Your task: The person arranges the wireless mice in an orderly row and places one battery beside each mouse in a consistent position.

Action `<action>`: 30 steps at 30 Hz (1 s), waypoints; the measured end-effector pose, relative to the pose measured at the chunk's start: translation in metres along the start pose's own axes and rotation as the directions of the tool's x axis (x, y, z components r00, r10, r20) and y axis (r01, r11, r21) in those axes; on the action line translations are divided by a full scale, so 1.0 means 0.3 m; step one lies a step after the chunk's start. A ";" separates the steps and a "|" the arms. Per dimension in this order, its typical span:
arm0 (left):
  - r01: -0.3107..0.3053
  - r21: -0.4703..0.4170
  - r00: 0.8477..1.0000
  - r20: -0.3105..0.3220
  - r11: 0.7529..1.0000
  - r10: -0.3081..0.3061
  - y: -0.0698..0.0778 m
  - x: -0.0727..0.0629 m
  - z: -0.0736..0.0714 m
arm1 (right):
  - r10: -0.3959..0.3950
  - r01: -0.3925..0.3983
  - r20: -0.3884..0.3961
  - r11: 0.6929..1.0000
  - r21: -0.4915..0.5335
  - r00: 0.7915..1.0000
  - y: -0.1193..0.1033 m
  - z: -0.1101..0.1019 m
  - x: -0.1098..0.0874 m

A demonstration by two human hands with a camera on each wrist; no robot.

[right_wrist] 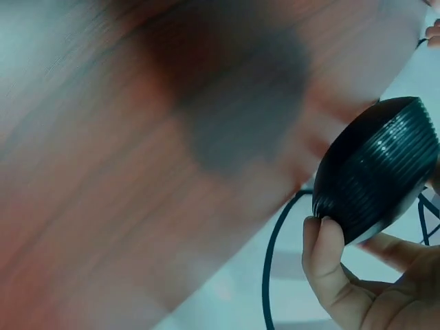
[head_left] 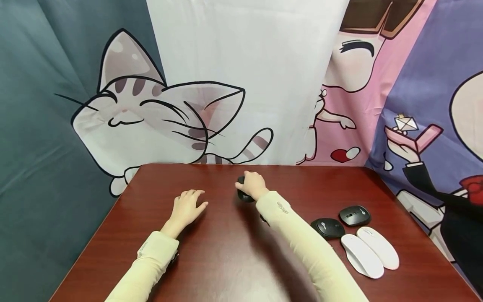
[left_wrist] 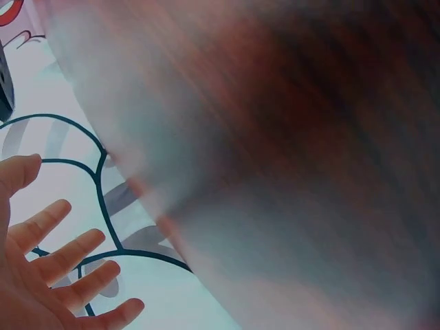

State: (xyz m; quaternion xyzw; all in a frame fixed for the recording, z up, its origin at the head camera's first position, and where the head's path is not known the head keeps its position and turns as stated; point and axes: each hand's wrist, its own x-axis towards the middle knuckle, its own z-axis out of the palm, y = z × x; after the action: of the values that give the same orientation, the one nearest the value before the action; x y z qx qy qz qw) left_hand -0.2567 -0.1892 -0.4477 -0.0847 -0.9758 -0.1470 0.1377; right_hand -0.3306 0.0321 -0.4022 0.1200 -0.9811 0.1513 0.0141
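Observation:
My right hand (head_left: 253, 185) grips a black computer mouse (head_left: 245, 196) over the far middle part of the brown table. The right wrist view shows the ribbed side of that mouse (right_wrist: 381, 168), tilted, with fingertips (right_wrist: 326, 237) curled against its lower edge and its shadow on the wood. To the left, my left hand (head_left: 186, 207) hovers above the tabletop with its fingers spread and holding nothing. In the left wrist view the same hand (left_wrist: 51, 275) has fingers and thumb apart, and part of the dark mouse (left_wrist: 4, 86) shows at the left edge.
At the right of the table (head_left: 226, 260), beside my right forearm, lie two more black mice, one nearer (head_left: 328, 228) and one farther (head_left: 354, 215). Two white mice, the left (head_left: 362, 256) and the right (head_left: 378, 247), lie side by side below them. A printed cloth (head_left: 245, 50) hangs behind the table.

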 end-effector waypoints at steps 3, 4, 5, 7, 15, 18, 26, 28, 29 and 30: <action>0.008 0.000 1.000 -0.002 1.000 -0.008 -0.003 0.001 -0.005 | 0.023 -0.023 0.008 1.000 0.003 1.000 -0.046 0.023 0.015; 0.013 -0.002 1.000 0.004 1.000 -0.013 -0.003 0.000 -0.006 | 0.030 -0.030 0.012 1.000 -0.005 0.999 -0.058 0.029 0.019; 0.017 -0.005 1.000 0.008 1.000 -0.017 -0.002 -0.002 -0.007 | 0.035 -0.035 0.016 0.999 -0.013 0.999 -0.071 0.035 0.022; 0.022 -0.008 1.000 0.017 1.000 -0.022 0.000 -0.006 -0.008 | 0.045 -0.045 0.011 0.999 -0.015 0.999 -0.094 0.040 0.028; 0.031 0.004 0.998 0.058 1.000 -0.031 0.011 -0.002 -0.019 | 0.052 -0.053 -0.013 0.995 -0.081 0.999 -0.139 0.066 0.063; 0.023 0.018 0.998 0.059 1.000 -0.024 0.019 0.006 -0.025 | 0.067 -0.068 -0.013 0.994 -0.087 0.998 -0.135 0.086 0.071; 0.010 0.034 0.995 0.098 0.999 -0.013 0.040 -0.001 -0.020 | 0.103 -0.103 -0.003 0.991 -0.087 0.995 -0.122 0.116 0.067; 0.014 0.039 0.995 0.101 0.999 -0.017 0.041 -0.004 -0.020 | 0.100 -0.099 0.002 0.991 -0.089 0.995 -0.122 0.122 0.069; 0.015 0.039 0.994 0.103 0.999 -0.019 0.041 -0.005 -0.021 | 0.097 -0.096 0.004 0.991 -0.092 0.995 -0.121 0.125 0.071; 0.015 0.040 0.994 0.104 0.999 -0.019 0.041 -0.005 -0.022 | 0.097 -0.097 0.003 0.991 -0.089 0.995 -0.121 0.129 0.074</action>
State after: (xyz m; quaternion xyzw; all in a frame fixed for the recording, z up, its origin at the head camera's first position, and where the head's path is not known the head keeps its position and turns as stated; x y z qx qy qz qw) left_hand -0.2510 -0.1798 -0.4389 -0.0814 -0.9851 -0.1242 0.0868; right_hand -0.3431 -0.0182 -0.4269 0.0719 -0.9916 0.1075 0.0087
